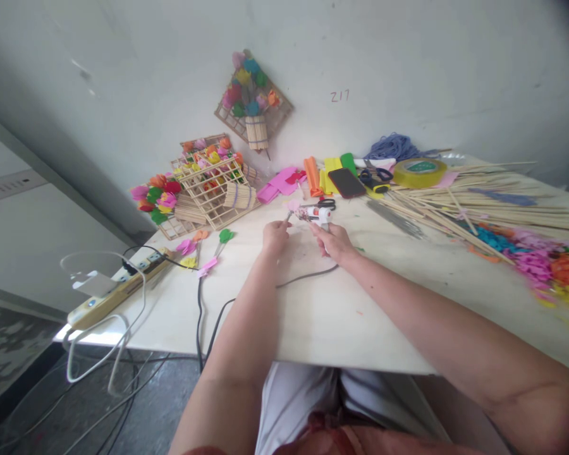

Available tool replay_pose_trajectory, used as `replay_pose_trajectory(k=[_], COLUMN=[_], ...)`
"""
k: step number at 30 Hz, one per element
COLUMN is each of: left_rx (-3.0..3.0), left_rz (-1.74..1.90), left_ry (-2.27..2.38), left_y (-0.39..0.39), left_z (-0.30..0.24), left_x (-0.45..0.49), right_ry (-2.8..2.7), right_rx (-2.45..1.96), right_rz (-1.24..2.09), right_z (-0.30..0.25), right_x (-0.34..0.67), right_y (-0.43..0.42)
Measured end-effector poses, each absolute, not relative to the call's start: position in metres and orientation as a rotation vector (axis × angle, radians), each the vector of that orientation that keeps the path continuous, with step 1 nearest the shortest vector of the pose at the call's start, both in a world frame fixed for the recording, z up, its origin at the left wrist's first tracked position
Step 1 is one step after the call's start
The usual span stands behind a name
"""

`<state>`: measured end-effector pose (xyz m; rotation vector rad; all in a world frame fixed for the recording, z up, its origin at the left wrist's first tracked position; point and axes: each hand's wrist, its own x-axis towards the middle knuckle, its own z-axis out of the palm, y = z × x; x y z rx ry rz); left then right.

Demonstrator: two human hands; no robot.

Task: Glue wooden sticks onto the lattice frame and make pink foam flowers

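My left hand [277, 237] is closed, pinching the thin stem of a pale pink paper flower [293, 206] over the middle of the table. My right hand [334, 242] is wrapped round a white glue gun [325, 215], whose nozzle points left at the flower. The nozzle and the petals are close together; I cannot tell whether they touch. Just behind them lies a pair of black-handled scissors [327, 203]. To the left of my left hand, finished flowers on wire stems rest on the table, among them a green flower [226, 236] and a magenta flower [186, 246].
A power strip [123, 287] with cables lies at the left edge. Bamboo lattices [213, 189] with flowers lean on the wall. Behind my hands are a phone [346, 183], crepe paper [282, 183] and a tape roll [420, 172]. Sticks [502, 196] and colored petals [533, 265] cover the right.
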<state>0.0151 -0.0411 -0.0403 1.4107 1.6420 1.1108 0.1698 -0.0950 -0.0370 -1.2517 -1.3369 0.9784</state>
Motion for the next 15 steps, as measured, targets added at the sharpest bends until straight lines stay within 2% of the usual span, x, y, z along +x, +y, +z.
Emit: replay_pose_trajectory(k=[7, 15], left_rx=[1.276, 1.217], left_rz=[1.250, 1.566], left_ry=[1.607, 1.683], left_y=[-0.042, -0.044], left_z=[-0.034, -0.020], left_x=[0.011, 0.001], right_ry=[-1.360, -1.623], right_rx=[-1.305, -1.596], right_rz=[0.886, 0.438], right_z=[-0.038, -0.037], right_x=[0.171, 0.167], right_y=[-0.095, -0.086])
